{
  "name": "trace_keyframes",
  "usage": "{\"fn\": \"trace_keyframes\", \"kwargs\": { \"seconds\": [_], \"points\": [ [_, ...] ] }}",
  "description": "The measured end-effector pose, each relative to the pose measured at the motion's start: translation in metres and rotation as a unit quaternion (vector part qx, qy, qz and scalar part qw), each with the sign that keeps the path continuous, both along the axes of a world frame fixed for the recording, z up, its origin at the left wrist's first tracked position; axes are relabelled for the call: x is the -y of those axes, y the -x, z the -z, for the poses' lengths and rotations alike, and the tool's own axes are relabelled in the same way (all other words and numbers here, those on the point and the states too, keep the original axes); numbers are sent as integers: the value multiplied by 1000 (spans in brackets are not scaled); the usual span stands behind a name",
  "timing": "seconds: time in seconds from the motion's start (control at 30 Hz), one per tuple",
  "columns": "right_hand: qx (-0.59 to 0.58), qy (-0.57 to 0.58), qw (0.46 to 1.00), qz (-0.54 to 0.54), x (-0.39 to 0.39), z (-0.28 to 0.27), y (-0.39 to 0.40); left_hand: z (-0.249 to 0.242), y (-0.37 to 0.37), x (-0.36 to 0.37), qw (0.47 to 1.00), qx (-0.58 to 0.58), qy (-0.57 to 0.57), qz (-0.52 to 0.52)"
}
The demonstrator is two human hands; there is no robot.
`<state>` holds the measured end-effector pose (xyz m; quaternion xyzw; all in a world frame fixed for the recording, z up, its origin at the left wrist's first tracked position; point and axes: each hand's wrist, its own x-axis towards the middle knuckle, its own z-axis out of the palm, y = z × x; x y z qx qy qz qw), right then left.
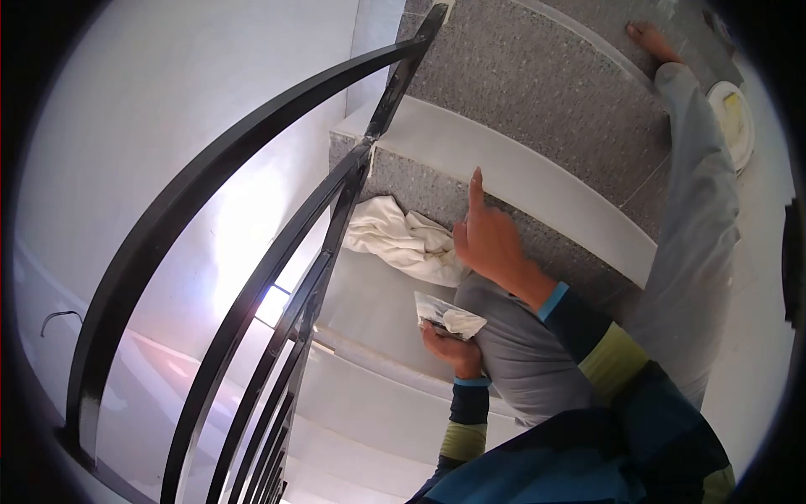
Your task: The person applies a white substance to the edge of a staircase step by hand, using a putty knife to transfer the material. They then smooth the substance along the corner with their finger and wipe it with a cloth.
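Observation:
My left hand (453,351), low in the middle, is closed around a putty knife (452,317); its wide flat blade carries a smear of white paste. Above it, my right hand (491,239) stretches its index finger toward the seam where the white stair edge (520,160) meets the speckled grey riser (428,181). The other fingers are curled and hold nothing. Some whitish stuff shows on the index fingertip. A crumpled cream cloth (407,239) lies on the step just left of my right hand.
A black metal railing (252,286) runs along the left beside a white wall (159,109). At the upper right, a round white tub (732,126) with something yellowish stands near my grey-trousered leg (693,185) and bare foot (653,42). Pale lower steps (369,403) descend below.

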<state>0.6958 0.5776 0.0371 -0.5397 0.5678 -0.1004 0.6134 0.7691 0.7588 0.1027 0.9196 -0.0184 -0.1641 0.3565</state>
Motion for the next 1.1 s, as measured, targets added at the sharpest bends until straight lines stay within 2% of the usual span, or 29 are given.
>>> {"fn": "trace_keyframes", "kwargs": {
  "seconds": [0.1,0.13,0.17,0.2,0.27,0.3,0.37,0.4,0.43,0.47,0.53,0.63,0.73,0.9,0.97,1.1],
  "points": [
    [-54,1,998,-16,8,-3,-4,-1,2,1,999,18,-24,35],
    [-74,10,995,-71,11,-10,-4,-2,3,3,998,22,-28,45],
    [-95,20,987,-125,12,-14,-4,-6,8,16,998,-33,54,-8],
    [-97,18,987,-124,10,-19,-3,-8,10,25,985,-89,136,-62],
    [5,1,991,-132,2,-27,-1,-9,11,27,986,-97,122,-63],
    [3,0,991,-132,0,-27,-1,-9,11,27,987,-101,110,-61],
    [23,-15,995,94,-4,-24,-2,-8,9,21,988,-98,107,-50],
    [23,-15,995,93,-4,-21,-2,-7,7,18,989,-94,104,-39],
    [43,-56,987,147,-2,-18,-2,-5,5,13,989,-93,104,-39],
    [62,-97,973,201,0,-14,-2,-3,3,8,997,-52,48,-21],
    [76,-115,966,217,2,-7,-6,-1,1,0,1000,-9,-13,-2],
    [91,-144,958,232,6,-3,-10,0,0,-5,997,37,-39,55],
    [93,-165,953,236,12,-7,-15,-1,-1,-3,1000,1,-4,-6],
    [91,-173,954,230,19,-11,-23,1,-2,-13,997,45,-41,49],
    [187,-128,947,229,19,-9,-25,0,-1,-8,998,37,-24,43],
    [224,-99,942,227,24,-5,-32,-1,1,0,1000,14,13,3]
  ]
}}
